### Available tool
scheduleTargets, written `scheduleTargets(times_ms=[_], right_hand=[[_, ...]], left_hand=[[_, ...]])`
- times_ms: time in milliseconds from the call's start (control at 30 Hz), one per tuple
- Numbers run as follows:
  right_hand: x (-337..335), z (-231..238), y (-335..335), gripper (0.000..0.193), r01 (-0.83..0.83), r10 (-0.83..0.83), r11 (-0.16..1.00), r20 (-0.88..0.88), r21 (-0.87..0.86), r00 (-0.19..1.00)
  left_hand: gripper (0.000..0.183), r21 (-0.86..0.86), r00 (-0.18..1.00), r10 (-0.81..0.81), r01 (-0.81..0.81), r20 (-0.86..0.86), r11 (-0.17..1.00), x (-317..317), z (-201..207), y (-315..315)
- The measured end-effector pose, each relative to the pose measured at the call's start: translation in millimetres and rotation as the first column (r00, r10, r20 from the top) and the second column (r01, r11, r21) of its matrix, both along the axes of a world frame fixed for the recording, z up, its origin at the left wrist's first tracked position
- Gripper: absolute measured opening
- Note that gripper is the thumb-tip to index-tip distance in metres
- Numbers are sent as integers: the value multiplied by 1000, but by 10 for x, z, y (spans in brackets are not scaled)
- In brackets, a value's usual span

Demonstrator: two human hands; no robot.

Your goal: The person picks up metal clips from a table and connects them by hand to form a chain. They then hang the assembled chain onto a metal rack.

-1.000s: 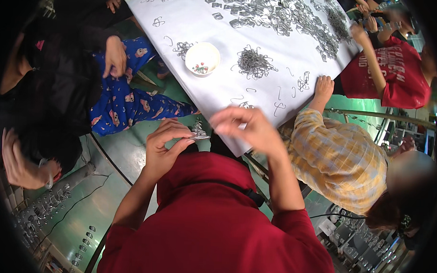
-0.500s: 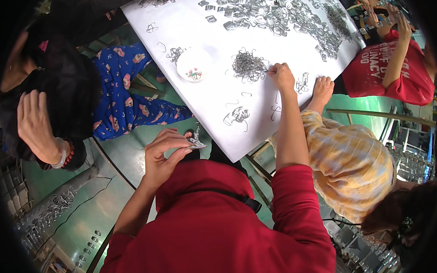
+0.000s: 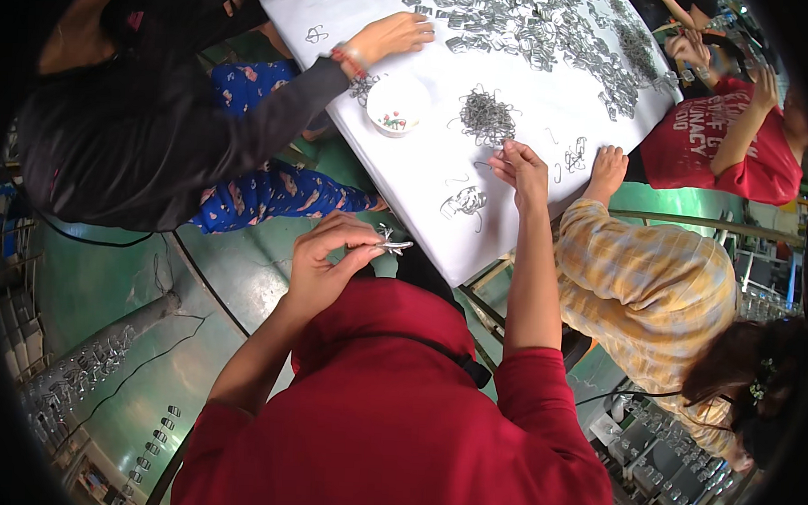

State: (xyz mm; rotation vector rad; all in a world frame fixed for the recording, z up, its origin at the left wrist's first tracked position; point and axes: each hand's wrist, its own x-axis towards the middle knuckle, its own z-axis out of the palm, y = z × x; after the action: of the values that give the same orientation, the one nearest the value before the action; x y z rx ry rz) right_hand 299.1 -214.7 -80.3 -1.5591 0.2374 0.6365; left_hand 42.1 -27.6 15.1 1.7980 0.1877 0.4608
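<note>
My left hand (image 3: 334, 254) is closed in a pinch on a small silver metal piece (image 3: 397, 246), held just off the table's near corner; the piece's exact kind is too small to tell. Over the white table, my right hand (image 3: 524, 174) pinches what looks like a thin dark wire hook (image 3: 484, 164). A tangled pile of wire hooks (image 3: 487, 116) lies just beyond its fingertips. Closer to me on the tabletop is a small cluster of metal pieces and hooks (image 3: 464, 201).
Many flat metal pieces (image 3: 527, 30) spread over the far table (image 3: 355, 131). A white bowl (image 3: 398, 105) with small red and green bits stands left. A co-worker's dark sleeve (image 3: 284, 106) reaches over the left edge. At right, a co-worker in a plaid shirt (image 3: 644, 261) rests a hand on the table.
My right hand has drawn back from the hook pile toward me, with a thin wire at its fingers. The left co-worker's arm has come in over the table beyond the bowl.
</note>
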Motion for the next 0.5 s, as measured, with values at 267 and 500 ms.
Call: scheduleTargets(times_ms=[267, 500], right_hand=[[-969, 852, 360, 18, -191, 170, 975, 178, 111, 969], [-1727, 1119, 717, 13, -296, 251, 955, 471, 21, 845]], left_hand=[[13, 12, 1000, 28, -28, 3, 1000, -132, 11, 85], [12, 70, 997, 31, -36, 66, 997, -193, -11, 152]])
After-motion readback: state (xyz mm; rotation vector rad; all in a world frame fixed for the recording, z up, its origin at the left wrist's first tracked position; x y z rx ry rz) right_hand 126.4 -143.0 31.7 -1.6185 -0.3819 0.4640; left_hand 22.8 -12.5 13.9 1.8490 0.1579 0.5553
